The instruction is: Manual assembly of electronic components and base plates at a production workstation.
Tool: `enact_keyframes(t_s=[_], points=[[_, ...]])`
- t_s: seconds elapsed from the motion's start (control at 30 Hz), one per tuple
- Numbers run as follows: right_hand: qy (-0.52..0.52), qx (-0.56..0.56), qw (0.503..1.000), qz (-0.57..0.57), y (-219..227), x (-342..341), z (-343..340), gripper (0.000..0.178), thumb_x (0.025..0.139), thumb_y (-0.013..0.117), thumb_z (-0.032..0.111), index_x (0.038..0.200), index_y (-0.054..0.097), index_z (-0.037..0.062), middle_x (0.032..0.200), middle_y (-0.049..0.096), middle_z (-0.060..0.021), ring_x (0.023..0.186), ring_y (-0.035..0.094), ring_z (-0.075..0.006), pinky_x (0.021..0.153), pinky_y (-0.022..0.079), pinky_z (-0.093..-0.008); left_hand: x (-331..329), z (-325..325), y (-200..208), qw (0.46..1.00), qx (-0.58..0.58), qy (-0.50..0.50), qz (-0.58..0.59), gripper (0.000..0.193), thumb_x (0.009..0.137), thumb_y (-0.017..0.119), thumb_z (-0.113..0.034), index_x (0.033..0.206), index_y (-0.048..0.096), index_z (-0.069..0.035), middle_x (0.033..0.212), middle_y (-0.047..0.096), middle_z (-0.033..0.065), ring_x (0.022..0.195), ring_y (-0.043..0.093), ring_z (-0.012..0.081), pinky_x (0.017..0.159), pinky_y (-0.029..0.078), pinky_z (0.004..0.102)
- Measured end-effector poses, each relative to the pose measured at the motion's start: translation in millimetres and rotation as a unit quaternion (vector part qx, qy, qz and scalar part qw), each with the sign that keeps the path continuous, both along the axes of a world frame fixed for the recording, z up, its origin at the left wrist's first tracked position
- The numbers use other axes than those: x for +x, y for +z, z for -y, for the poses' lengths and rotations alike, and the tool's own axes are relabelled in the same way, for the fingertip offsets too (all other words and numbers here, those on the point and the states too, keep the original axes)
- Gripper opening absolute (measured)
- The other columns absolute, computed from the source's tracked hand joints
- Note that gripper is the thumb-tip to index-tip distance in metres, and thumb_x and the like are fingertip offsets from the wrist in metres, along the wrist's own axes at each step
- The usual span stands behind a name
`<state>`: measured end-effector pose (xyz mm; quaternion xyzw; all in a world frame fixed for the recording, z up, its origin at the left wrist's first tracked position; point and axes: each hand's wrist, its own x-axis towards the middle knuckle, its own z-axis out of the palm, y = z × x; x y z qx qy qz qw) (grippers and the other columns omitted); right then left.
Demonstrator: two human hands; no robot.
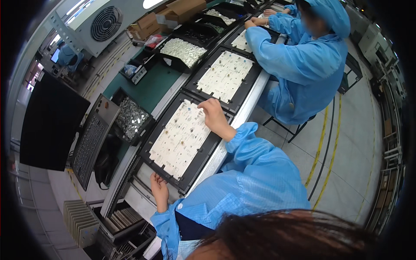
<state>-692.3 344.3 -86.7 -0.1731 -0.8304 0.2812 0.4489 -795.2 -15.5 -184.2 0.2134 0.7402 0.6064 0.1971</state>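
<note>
A white circuit board (180, 138) with small parts across it lies in a black carrier frame (187, 184) on the line in front of me. Over the board's far right part is my right hand (215, 118), its fingers bent and drawn together at the surface. Whatever they pinch is too small or hidden to make out. My left hand (159, 190) is beside the frame's near left corner, fingers loosely apart and curved, with nothing visible in it.
Another framed white board (225, 76) lies farther along, by a co-worker (303, 65) in blue. Left of the line are a bin of small metallic parts (132, 117), a keyboard (89, 145) and a monitor (50, 123). A black bin of pale parts (183, 51) stands beyond.
</note>
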Motion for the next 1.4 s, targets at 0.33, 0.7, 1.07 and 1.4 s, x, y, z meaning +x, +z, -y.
enact_keyframes(t_s=[0.33,0.7,1.07,1.4], points=[[0.171,-0.307,0.936,-0.011,15.4,26.6,86.1,0.016,0.091,0.059,0.002,0.106,0.063,0.0001,0.083,0.068,-0.0064,0.074,0.062,-0.0104,0.068,0.051,-0.0244,3.8,-19.7,12.4,0.997,-0.037,-0.035,-0.051,0.058,0.082,0.040,0.011,0.139,0.032,0.004,0.120,0.053,0.0158,0.095,0.055,0.0208,0.086,0.048,0.0310],[0.325,-0.240,0.913,0.061,-8.3,3.3,130.8,0.014,0.095,0.057,0.008,0.107,0.062,0.0040,0.090,0.067,-0.0052,0.080,0.064,-0.0117,0.071,0.050,-0.0244,11.3,-33.6,15.5,0.991,-0.093,0.000,-0.094,0.057,0.071,0.044,0.009,0.128,0.047,0.009,0.124,0.057,0.0272,0.117,0.056,0.0344,0.102,0.044,0.0413],[0.674,0.120,0.674,0.278,-0.3,-24.7,156.2,0.024,0.096,0.055,0.012,0.116,0.062,0.0006,0.109,0.064,-0.0185,0.096,0.063,-0.0324,0.086,0.048,-0.0362,212.4,30.2,123.3,0.636,-0.264,0.626,-0.365,0.056,0.078,0.058,-0.002,0.133,0.048,-0.003,0.131,0.044,0.0245,0.128,0.037,0.0438,0.107,0.031,0.0525],[0.663,0.105,0.705,0.227,36.9,-10.2,90.3,0.021,0.086,0.063,0.006,0.106,0.064,-0.0004,0.104,0.064,-0.0188,0.101,0.058,-0.0375,0.088,0.047,-0.0411,512.2,73.4,87.5,0.250,-0.766,0.586,0.089,0.024,0.083,0.064,-0.029,0.093,0.065,-0.007,0.078,0.061,0.0115,0.065,0.057,0.0304,0.051,0.042,0.0425]])
